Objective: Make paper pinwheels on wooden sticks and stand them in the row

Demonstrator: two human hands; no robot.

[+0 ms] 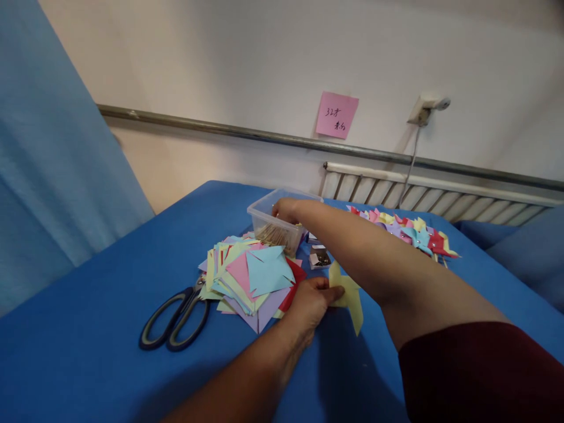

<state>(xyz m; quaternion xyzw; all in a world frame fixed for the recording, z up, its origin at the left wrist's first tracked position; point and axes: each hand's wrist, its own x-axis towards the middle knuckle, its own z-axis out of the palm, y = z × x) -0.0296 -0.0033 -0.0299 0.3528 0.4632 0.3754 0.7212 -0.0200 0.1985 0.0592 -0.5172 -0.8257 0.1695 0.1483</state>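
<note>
My left hand [312, 298] pinches a yellow paper pinwheel [355, 299] between thumb and fingers, low over the blue cloth. Reaching across it, my right hand [287, 210] dips into a clear plastic box [259, 212] that holds thin wooden sticks [274, 234]. The right fingertips are hidden down in the box, so their grip does not show. Beside the left hand lies a pile of slit paper squares [268, 270] in several colours, a light blue one on top. A small open box of metal pins [321, 257] stands just beyond the yellow pinwheel.
Dark-handled scissors [176, 320] lie left of the paper pile, blades partly under it. Finished paper pinwheels [416, 235] on sticks are heaped at the right, behind my right forearm. A blue-covered table [110, 282] stands by a wall with a rail [247, 134] and a radiator [436, 197].
</note>
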